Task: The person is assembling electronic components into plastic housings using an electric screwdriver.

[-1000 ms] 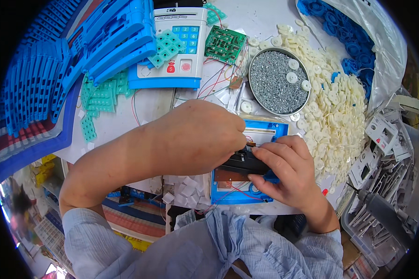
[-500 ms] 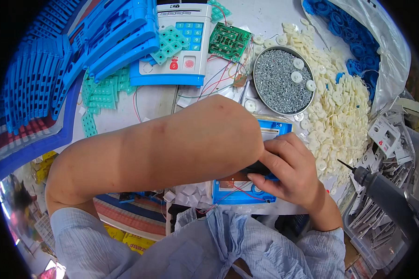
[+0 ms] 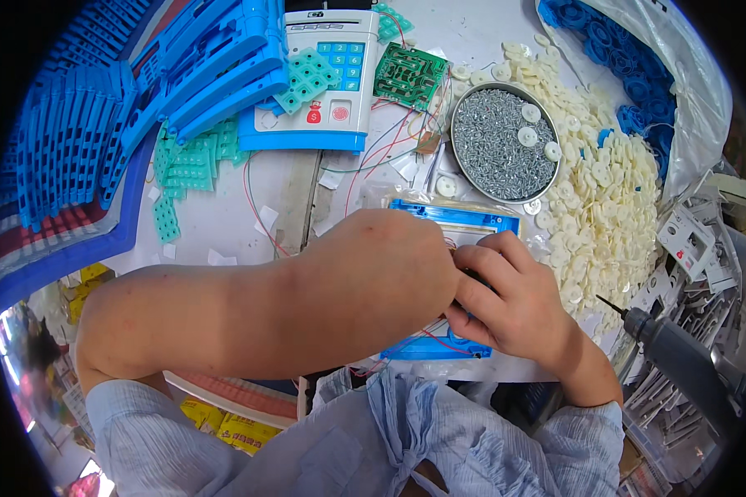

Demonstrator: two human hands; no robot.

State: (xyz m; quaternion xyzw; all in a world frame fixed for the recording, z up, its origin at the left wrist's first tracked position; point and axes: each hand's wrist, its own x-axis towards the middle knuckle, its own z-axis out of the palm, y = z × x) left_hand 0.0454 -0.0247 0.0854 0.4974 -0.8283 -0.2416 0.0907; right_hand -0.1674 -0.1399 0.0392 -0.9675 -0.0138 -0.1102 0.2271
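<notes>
From where I stand, the blue case (image 3: 499, 223) lies just below and right of the middle of the frame, its upper and lower ends showing past the hands and its middle covered. The left hand (image 3: 402, 273) reaches over it from the left, its back turned up, so its fingertips are hidden and I can't tell what they hold. The right hand (image 3: 514, 300) comes in from the right, fingers curled in to a narrow gap against the left one; something dark sits by the fingertips, but whether it is pinched I can't tell either. Meeting from both sides like that probably keeps the work steady (though that left wrist blocks most of my view). Red wires (image 3: 438, 338) run loose at the case's lower end.

The tin (image 3: 506, 200) of screws (image 3: 493, 149) stands just above the case, likely for a short reach, with pale discs (image 3: 601, 224) heaped to its right. The driver (image 3: 680, 348) lies at lower right with its tip toward the bench centre, handy, I'd guess, for the right hand. Blue strips (image 3: 70, 141) are stacked on edge at upper left, perhaps to save room, and a green board (image 3: 408, 79) sits at upper centre.
</notes>
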